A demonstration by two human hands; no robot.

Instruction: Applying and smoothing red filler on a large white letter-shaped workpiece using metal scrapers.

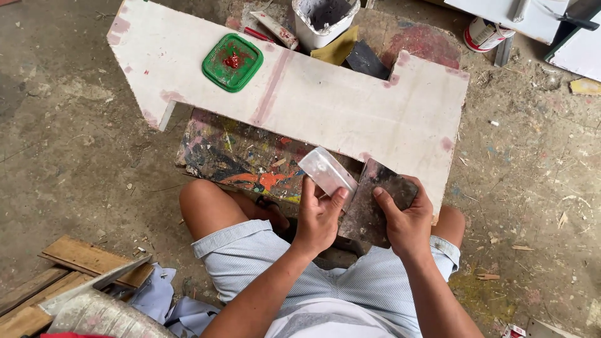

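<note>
Paint-splattered stool w/ white board on gritty concrete floor.

A: What's carrying the work?

B: Paint-smeared low table, sitting on a dusty concrete floor. A white arrow-shaped board lies flat across the table and overhangs both ends.

A: Anything on the board?

B: Green square lid with red paint in it, near the arrow head.

A: Rest of the table?

B: Far edge: white bucket, a tube, yellow and dark sanding sheets.

A: Floor?

B: Wood planks and crumpled cloth lower left, a small can upper right, wood chips scattered at right.
</note>
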